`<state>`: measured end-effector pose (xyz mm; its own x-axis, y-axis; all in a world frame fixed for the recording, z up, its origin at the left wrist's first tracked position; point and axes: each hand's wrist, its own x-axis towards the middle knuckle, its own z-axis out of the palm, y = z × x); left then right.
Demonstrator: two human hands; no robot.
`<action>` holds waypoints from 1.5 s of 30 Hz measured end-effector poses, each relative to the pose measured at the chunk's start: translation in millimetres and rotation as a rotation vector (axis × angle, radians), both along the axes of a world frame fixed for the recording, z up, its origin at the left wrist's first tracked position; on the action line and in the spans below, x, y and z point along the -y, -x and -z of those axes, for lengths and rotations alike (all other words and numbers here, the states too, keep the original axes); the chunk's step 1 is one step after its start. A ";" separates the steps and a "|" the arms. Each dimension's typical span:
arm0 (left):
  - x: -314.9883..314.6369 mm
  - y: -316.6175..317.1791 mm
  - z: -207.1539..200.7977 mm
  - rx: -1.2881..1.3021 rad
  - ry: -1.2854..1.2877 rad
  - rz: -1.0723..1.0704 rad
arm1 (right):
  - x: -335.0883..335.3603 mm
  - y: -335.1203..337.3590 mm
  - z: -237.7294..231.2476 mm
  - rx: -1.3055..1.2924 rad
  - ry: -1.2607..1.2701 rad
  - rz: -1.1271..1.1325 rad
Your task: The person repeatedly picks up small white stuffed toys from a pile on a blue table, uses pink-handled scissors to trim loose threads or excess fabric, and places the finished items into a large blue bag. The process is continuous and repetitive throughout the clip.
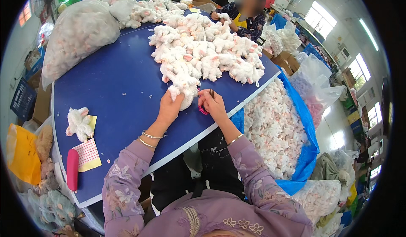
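My left hand [171,106] is closed around a white fluffy plush toy [184,88] with pinkish ears, at the near end of the pile. Just to its right, my right hand [213,104] has its fingers curled round a small pink-handled tool [203,109]. A dark part of it sticks up between the fingers; its exact kind is hard to make out. Beyond both hands spreads a large heap of similar white plush toys [203,46] on the blue table [122,110].
At the table's left lie a single plush toy [79,124], a sticker sheet [88,153] and a pink pouch [72,169]. A stuffed clear bag [82,36] sits at the far left. Right of the table, a blue-lined bin [311,152] holds more toys. A co-worker [249,13] sits opposite.
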<state>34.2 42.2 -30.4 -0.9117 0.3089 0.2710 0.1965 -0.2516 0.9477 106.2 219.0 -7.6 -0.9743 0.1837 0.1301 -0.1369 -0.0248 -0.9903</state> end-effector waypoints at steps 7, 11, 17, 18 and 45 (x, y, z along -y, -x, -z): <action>10.4 2.1 -3.0 0.080 -0.020 0.061 | 10.6 -30.9 -22.1 0.062 0.047 0.016; 3.7 -0.2 -1.9 0.074 0.002 0.049 | 2.4 -134.0 -34.4 0.185 -0.566 -0.267; 4.9 0.0 -2.6 0.105 -0.026 0.117 | 6.1 -287.7 -8.5 0.633 -0.602 -0.706; 4.2 -0.7 -4.1 0.083 0.027 0.104 | 3.4 -298.7 -6.9 0.660 -0.592 -0.654; 5.7 -1.4 -8.4 0.085 0.121 0.153 | 2.2 -290.8 11.9 0.449 -0.666 -0.506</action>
<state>35.6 36.5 -22.0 -0.8697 0.4709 0.1478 0.0831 -0.1554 0.9844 396.9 216.7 -19.5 -0.9023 -0.2511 -0.3504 0.1325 0.6120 -0.7797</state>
